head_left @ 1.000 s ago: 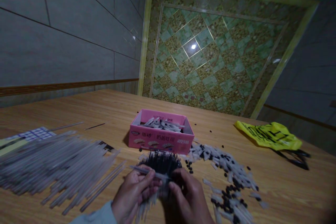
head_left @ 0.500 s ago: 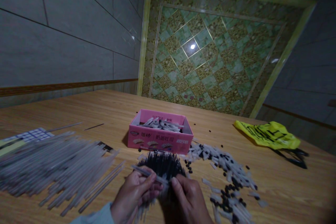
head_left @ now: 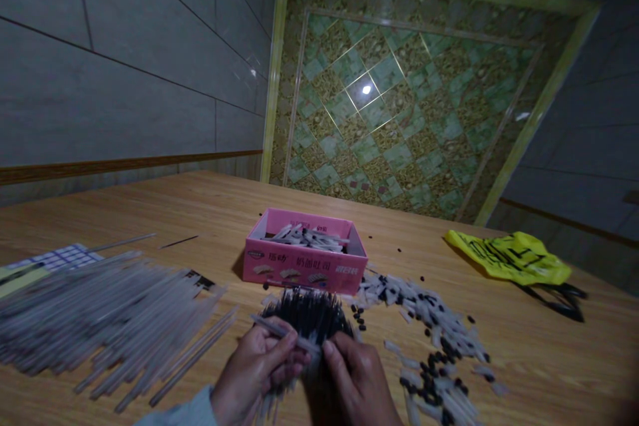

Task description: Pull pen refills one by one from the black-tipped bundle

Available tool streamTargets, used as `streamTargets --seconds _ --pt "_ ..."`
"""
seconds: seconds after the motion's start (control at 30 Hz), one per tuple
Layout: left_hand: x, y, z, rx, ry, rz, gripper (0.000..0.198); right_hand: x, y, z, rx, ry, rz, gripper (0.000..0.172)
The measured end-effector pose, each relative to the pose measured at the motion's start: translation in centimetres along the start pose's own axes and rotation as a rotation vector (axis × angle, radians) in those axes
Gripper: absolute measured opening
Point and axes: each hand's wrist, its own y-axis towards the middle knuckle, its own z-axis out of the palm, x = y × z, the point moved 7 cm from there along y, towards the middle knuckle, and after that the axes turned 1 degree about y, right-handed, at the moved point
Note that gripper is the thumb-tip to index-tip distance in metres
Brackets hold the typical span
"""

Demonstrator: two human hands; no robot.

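While my left hand (head_left: 259,369) grips a bundle of dark-tipped refills (head_left: 307,319), my right hand (head_left: 357,379) pinches one thin tube (head_left: 284,333) with it. Fitting looks underway; next calls for steady alignment.

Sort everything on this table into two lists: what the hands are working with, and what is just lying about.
In hand:
left hand, holding one thin clear tube
right hand, fingers at that tube's end
bundle of black-tipped refills

Lying about:
pile of clear tubes
pink box
scattered caps
yellow bag
scissors
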Motion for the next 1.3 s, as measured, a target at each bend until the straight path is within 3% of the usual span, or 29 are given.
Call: streamTargets --seconds 0.13,0.27,0.5,0.73,0.8,0.9,1.0,1.07,1.17,1.3 --pt "0.0 0.0 -0.2 -0.021 -0.008 -0.002 0.025 -0.3 -0.1 -0.1 0.005 0.04 0.036 0.038" --pt "-0.2 -0.1 -0.3 -0.048 -0.019 0.001 0.027 0.8 -0.1 -0.7 -0.018 0.043 -0.072 0.025" --pt "-0.3 0.0 -0.2 -0.035 -0.015 0.0 0.026 0.4 0.0 -0.4 0.006 0.03 -0.018 0.038" --pt "-0.2 -0.1 -0.2 -0.023 -0.008 0.012 0.027 0.1 0.0 -0.5 -0.005 0.122 -0.02 0.032" --pt "-0.2 -0.2 -0.1 -0.017 -0.007 0.012 0.027 -0.1 -0.1 0.3 0.027 0.242 0.029 0.037" --pt "-0.5 -0.2 -0.1 -0.02 0.023 0.016 0.027 -1.0 0.0 2.1 0.151 0.628 0.249 0.048" --pt "-0.8 -0.3 -0.1 -0.008 0.061 0.013 0.026 -1.8 0.7 1.1 0.161 0.829 0.351 0.052" --pt "-0.9 -0.3 -0.2 -0.002 0.057 0.018 0.025 -3.1 1.6 -1.8 0.043 0.725 0.322 0.047" --pt "-1.0 -0.3 -0.2 0.032 -0.003 0.02 0.026 -5.6 2.4 -6.6 -0.155 0.347 0.23 0.037" --pt "-1.0 -0.4 0.3 0.077 -0.051 0.021 0.027 -7.8 2.5 -7.9 -0.127 -0.209 0.151 0.015"
